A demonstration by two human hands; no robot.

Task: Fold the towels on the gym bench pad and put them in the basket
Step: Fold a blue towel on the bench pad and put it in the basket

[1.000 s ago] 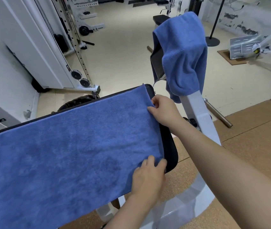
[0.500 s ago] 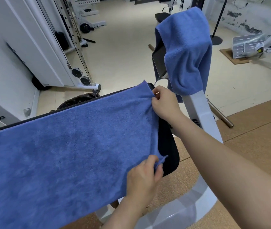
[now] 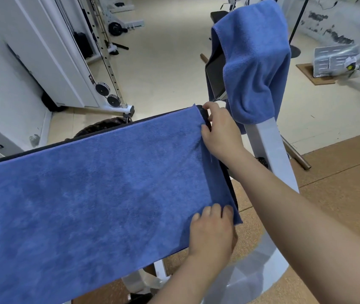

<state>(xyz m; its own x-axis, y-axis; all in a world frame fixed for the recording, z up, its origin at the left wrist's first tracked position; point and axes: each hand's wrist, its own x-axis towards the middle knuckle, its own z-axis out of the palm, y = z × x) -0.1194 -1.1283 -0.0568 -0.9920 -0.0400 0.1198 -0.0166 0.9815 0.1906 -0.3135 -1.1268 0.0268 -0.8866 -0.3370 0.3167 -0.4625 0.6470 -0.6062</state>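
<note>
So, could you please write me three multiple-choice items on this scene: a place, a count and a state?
1. The draped towel hangs: A) on the floor B) in a basket C) over the white upright.
2. Blue towels in view: A) one B) two C) four.
3. The spread towel on the bench pad is: A) lying flat B) rolled up C) folded small.
Answers: C, it covers the upright's top; B, one draped, one spread; A, it lies open, the left hand and right hand gripping its end.
</note>
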